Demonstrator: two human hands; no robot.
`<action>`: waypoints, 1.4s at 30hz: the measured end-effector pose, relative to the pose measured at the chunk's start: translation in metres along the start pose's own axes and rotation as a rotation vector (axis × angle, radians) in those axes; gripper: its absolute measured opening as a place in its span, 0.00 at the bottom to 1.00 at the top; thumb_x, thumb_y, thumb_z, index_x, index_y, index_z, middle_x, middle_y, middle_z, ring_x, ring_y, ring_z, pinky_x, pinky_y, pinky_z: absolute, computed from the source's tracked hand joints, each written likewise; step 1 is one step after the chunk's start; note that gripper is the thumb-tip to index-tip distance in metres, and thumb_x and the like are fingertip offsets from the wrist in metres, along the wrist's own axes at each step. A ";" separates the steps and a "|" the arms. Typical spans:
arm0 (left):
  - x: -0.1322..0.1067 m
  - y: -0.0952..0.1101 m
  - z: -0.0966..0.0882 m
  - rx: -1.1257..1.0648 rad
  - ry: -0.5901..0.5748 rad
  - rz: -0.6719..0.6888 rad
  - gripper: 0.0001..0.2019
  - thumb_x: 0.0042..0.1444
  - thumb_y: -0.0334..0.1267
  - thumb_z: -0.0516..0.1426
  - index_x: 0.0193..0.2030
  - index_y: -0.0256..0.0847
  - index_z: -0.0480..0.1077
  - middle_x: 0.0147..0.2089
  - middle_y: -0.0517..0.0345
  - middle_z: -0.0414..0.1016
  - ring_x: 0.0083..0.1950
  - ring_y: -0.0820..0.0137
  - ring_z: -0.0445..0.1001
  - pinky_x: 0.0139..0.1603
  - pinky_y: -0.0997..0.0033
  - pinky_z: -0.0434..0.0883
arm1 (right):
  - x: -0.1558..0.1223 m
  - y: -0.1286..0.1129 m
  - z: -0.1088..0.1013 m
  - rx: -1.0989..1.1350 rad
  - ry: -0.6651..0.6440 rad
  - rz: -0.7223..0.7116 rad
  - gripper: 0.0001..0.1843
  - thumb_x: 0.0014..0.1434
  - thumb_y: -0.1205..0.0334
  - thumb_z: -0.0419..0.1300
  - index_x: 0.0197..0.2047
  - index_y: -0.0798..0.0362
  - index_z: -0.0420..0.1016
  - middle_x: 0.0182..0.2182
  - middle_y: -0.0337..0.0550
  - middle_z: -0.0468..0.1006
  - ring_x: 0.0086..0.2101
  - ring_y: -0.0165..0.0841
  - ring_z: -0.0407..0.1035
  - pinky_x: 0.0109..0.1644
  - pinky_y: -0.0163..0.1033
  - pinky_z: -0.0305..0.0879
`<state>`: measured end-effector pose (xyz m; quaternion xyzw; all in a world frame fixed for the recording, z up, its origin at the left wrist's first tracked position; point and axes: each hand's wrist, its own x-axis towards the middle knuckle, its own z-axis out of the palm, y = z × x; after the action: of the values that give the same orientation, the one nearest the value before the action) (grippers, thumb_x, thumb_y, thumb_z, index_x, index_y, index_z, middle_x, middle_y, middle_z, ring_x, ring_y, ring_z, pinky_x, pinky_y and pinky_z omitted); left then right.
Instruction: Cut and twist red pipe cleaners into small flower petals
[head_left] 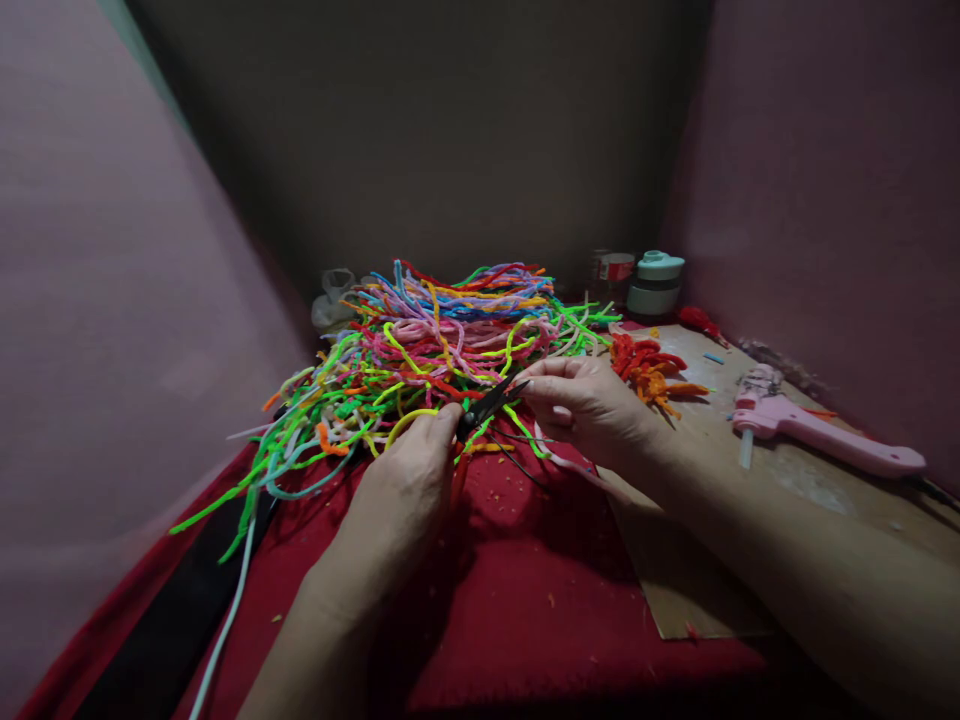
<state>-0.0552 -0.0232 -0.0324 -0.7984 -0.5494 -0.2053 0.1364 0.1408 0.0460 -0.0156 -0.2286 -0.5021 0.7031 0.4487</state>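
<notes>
My left hand [411,472] is closed around a pair of scissors [489,404] with black blades and a yellow handle loop. The blades point up and to the right, slightly apart. At their tips, my right hand [581,402] pinches its thumb and fingers together; what they hold is too small and dark to make out. Just behind both hands lies a big tangled heap of fuzzy pipe cleaners [457,335] in pink, green, blue, orange and yellow. Thin dark strands hang below the scissors.
Right of the heap are bunched red and orange pipe cleaners [646,368] on a brown board [712,590]. A pink glue gun [832,430] rests there too. Behind stands a mint-lidded jar [655,285]. Red cloth [540,610] covers the table; a white cable [238,590] runs at left.
</notes>
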 end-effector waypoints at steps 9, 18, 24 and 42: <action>0.000 -0.001 0.000 -0.012 -0.003 -0.002 0.18 0.58 0.25 0.45 0.55 0.38 0.59 0.45 0.51 0.70 0.42 0.68 0.72 0.44 0.68 0.69 | -0.001 -0.002 0.001 -0.027 0.033 -0.021 0.07 0.42 0.64 0.64 0.23 0.57 0.70 0.12 0.29 0.57 0.14 0.19 0.45 0.18 0.31 0.37; 0.001 0.004 -0.003 -0.016 -0.017 -0.026 0.15 0.58 0.28 0.46 0.52 0.39 0.61 0.40 0.54 0.71 0.37 0.69 0.72 0.38 0.71 0.68 | -0.001 0.000 0.000 -0.048 0.052 -0.045 0.07 0.44 0.63 0.64 0.24 0.56 0.70 0.13 0.29 0.59 0.14 0.19 0.47 0.18 0.31 0.39; 0.000 0.007 -0.006 0.005 -0.045 -0.048 0.14 0.59 0.29 0.46 0.51 0.40 0.63 0.38 0.55 0.73 0.33 0.71 0.73 0.32 0.74 0.67 | 0.000 0.001 0.000 -0.019 0.065 -0.044 0.07 0.46 0.64 0.64 0.24 0.56 0.69 0.12 0.29 0.57 0.14 0.19 0.46 0.18 0.31 0.38; -0.001 0.004 -0.001 0.038 0.031 -0.050 0.19 0.57 0.28 0.47 0.56 0.40 0.59 0.46 0.51 0.73 0.42 0.67 0.74 0.39 0.69 0.71 | 0.000 -0.002 0.005 -0.058 0.118 -0.134 0.06 0.46 0.64 0.64 0.26 0.58 0.72 0.13 0.30 0.60 0.14 0.19 0.47 0.17 0.31 0.39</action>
<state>-0.0517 -0.0263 -0.0322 -0.7784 -0.5707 -0.2106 0.1551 0.1383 0.0436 -0.0116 -0.2483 -0.5090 0.6420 0.5168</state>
